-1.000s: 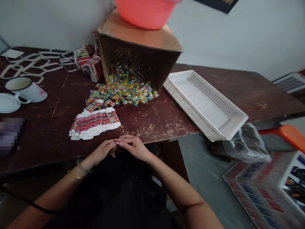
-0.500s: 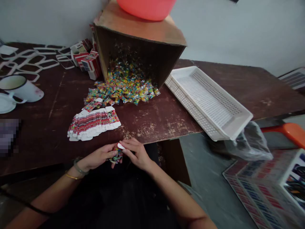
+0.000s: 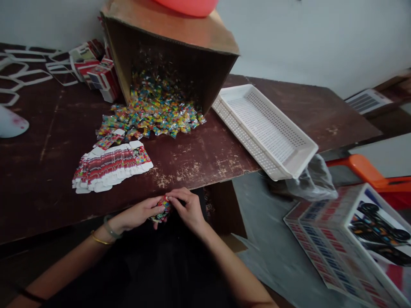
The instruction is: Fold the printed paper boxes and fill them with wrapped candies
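Just off the table's front edge, my left hand point(image 3: 141, 214) is closed around a small printed paper box point(image 3: 165, 207) with a colourful pattern. The fingertips of my right hand point(image 3: 188, 207) pinch the upper end of that box; its end flap is mostly hidden by them. Beyond my hands lies a fanned stack of flat, unfolded paper boxes point(image 3: 112, 167), red and white with white flaps. One more flat box point(image 3: 109, 140) rests behind the stack, beside a heap of small clear packets of coloured candy point(image 3: 160, 115).
The heap spills from a cardboard carton point(image 3: 180, 32) on its side, a red basin point(image 3: 195, 5) on top. A white perforated basket point(image 3: 266, 128) overhangs the table point(image 3: 205, 164). Red boxes point(image 3: 102, 77) and a white mug point(image 3: 13, 122) are left; an orange stool point(image 3: 366, 169) is right.
The view has swung rightward, so the table things sit further left. The white flap that showed at the box's upper end is now hardly visible under my right fingertips.
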Action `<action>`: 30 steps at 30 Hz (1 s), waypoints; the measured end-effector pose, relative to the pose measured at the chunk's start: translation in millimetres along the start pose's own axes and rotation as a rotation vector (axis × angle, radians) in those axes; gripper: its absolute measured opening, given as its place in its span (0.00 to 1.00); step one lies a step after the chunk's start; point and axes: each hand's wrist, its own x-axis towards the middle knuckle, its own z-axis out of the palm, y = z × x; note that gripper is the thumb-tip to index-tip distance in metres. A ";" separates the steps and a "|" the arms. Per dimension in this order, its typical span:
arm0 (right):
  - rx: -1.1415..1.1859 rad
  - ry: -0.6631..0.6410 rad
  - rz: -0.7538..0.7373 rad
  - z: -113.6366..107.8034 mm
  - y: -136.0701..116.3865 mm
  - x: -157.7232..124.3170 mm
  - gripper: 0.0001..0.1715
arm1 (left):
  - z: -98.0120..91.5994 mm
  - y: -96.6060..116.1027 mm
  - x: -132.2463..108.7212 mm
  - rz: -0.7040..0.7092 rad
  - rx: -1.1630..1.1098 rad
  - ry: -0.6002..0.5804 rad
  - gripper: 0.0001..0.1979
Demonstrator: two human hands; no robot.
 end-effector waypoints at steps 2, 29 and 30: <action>0.052 0.068 0.038 11.6 -1.3 -2.9 0.14 | 4.6 -4.4 4.3 0.024 -0.074 0.054 0.17; -1.019 -0.643 -0.523 66.5 14.3 199.5 0.17 | -61.2 5.8 -33.0 0.087 0.167 0.567 0.21; -1.025 -0.631 -0.509 65.3 12.6 194.1 0.16 | -62.3 5.6 -32.0 0.084 0.137 0.569 0.22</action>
